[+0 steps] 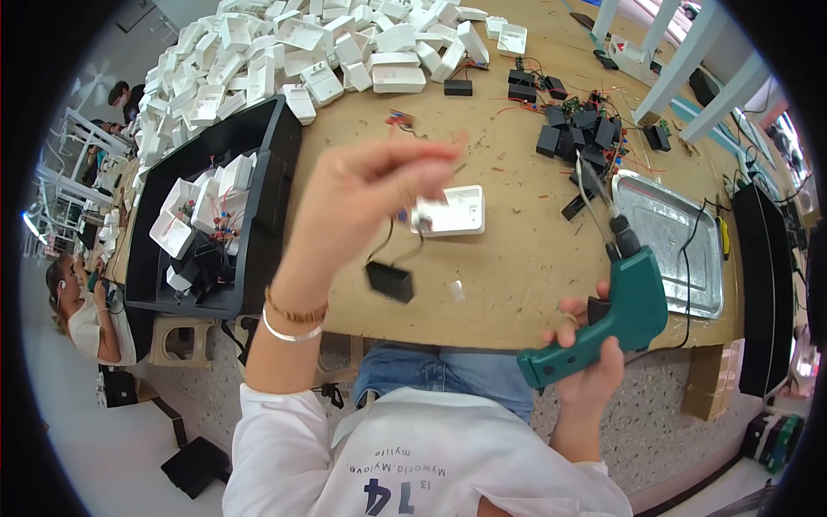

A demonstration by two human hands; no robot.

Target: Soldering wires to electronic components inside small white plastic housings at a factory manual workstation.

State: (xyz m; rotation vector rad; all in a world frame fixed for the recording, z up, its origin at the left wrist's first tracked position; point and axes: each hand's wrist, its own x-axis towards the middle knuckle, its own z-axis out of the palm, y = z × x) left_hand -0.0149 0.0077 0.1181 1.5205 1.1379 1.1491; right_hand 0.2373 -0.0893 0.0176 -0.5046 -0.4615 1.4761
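Our left hand (366,185) blurs, can't tell its hold; right hand (593,376) grips the green soldering gun (637,297). Likely we're wiring the near black box (390,282); next move wants it steady.

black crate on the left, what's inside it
The black crate holds white plastic casings, black box-shaped parts and red wires. They cover part of its floor, so whatever lies beneath them can't be seen.
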